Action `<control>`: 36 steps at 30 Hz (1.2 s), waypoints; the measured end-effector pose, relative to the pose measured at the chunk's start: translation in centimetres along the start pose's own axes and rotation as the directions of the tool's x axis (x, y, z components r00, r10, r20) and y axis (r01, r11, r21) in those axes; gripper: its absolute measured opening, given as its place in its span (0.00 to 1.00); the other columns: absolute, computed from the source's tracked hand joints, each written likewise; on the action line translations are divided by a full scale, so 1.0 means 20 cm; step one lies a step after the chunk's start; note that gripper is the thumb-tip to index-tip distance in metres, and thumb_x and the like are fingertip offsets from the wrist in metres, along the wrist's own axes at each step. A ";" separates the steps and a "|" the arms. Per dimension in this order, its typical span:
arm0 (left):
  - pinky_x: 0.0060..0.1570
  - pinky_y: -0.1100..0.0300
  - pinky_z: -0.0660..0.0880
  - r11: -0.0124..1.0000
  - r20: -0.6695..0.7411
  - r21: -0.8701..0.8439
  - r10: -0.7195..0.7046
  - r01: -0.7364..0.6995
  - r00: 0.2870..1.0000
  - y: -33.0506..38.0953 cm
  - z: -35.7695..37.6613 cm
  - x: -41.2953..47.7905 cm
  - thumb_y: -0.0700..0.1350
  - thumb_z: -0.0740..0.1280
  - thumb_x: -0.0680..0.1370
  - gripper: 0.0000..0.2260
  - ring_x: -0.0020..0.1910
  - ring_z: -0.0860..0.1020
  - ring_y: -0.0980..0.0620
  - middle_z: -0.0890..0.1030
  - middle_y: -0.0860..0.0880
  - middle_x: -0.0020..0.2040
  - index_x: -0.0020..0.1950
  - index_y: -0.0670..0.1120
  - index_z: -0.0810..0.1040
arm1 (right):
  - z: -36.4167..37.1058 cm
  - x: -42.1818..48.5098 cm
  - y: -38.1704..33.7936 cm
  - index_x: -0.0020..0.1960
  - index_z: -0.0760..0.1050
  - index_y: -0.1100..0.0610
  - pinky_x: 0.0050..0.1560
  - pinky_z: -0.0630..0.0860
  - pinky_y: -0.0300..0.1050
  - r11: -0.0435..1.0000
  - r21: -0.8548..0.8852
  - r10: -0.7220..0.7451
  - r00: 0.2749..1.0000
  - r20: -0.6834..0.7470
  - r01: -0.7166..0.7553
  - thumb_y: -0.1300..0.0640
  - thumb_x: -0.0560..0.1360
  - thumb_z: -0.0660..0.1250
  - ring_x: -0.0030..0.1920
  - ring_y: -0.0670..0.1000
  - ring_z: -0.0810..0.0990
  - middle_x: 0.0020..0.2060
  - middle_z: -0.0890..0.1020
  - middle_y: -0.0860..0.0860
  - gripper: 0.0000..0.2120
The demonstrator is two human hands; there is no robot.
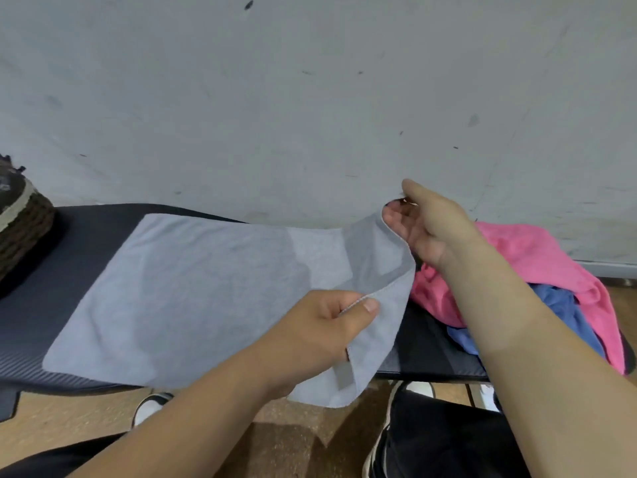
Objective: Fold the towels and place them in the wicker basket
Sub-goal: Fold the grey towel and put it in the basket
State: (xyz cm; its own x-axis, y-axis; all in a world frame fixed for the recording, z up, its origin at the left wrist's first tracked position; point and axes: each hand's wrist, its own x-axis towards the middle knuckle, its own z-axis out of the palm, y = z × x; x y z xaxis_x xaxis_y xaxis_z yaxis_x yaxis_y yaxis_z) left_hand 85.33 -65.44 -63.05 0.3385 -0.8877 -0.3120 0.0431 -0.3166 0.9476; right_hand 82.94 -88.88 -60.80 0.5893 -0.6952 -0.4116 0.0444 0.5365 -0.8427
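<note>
A light grey towel (193,291) lies spread on the dark bench (51,270), its right end lifted. My left hand (324,326) pinches the near right edge of that towel between thumb and fingers. My right hand (427,222) holds the far right corner, raised above the bench near the wall. The lifted end curls between the two hands. The wicker basket (20,229), dark brown with a pale band, stands at the far left edge, partly cut off. A pink towel (537,257) and a blue towel (565,305) lie crumpled at the right, behind my right forearm.
A grey marked wall (310,98) rises right behind the bench. Below the bench is a wooden floor (69,419), with my shoes (151,405) and dark trouser legs (448,439) at the front edge.
</note>
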 end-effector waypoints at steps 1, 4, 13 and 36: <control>0.61 0.33 0.75 1.000 -0.066 0.009 0.018 -0.017 0.998 -0.01 -0.07 -0.03 0.63 0.64 0.80 0.31 0.44 0.74 0.46 0.75 0.44 0.43 0.51 0.32 0.74 | 0.08 -0.01 0.01 0.47 0.76 0.62 0.34 0.84 0.45 1.000 0.015 0.009 0.999 0.045 -0.009 0.59 0.83 0.67 0.30 0.54 0.84 0.33 0.81 0.57 0.08; 0.46 0.43 0.78 0.994 -0.294 0.110 0.032 0.000 0.955 -0.03 -0.31 -0.16 0.58 0.64 0.82 0.24 0.38 0.75 0.49 0.74 0.45 0.37 0.45 0.35 0.75 | 0.37 -0.03 0.14 0.51 0.76 0.61 0.37 0.84 0.48 0.993 -0.115 0.028 0.992 0.126 -0.013 0.56 0.82 0.67 0.36 0.54 0.85 0.39 0.82 0.58 0.08; 0.41 0.50 0.86 0.948 -0.577 0.098 -0.192 0.301 0.794 -0.17 -0.94 -0.58 0.45 0.65 0.84 0.11 0.35 0.86 0.45 0.87 0.42 0.42 0.48 0.42 0.84 | 1.08 0.03 0.55 0.53 0.78 0.59 0.32 0.79 0.43 0.924 -0.380 0.032 0.984 0.176 0.038 0.51 0.80 0.69 0.35 0.52 0.82 0.40 0.85 0.55 0.10; 0.63 0.40 0.73 0.417 -0.549 0.676 -0.266 0.608 0.792 -0.47 -1.10 -0.52 0.69 0.60 0.75 0.29 0.72 0.64 0.41 0.64 0.50 0.74 0.72 0.57 0.64 | 0.75 0.01 0.95 0.83 0.50 0.46 0.81 0.45 0.62 -0.390 -0.815 0.049 0.893 0.447 0.430 0.34 0.82 0.47 0.83 0.58 0.43 0.84 0.48 0.53 0.32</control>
State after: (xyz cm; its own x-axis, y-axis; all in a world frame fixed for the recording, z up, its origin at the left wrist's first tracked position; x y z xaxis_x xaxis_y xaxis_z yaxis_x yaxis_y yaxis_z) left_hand 102.07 -45.80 -67.15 0.7729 -0.4356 -0.4614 -0.4111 -0.8976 0.1588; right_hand 95.99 -71.76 -71.72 0.8894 -0.3804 -0.2536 -0.4212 -0.8974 -0.1312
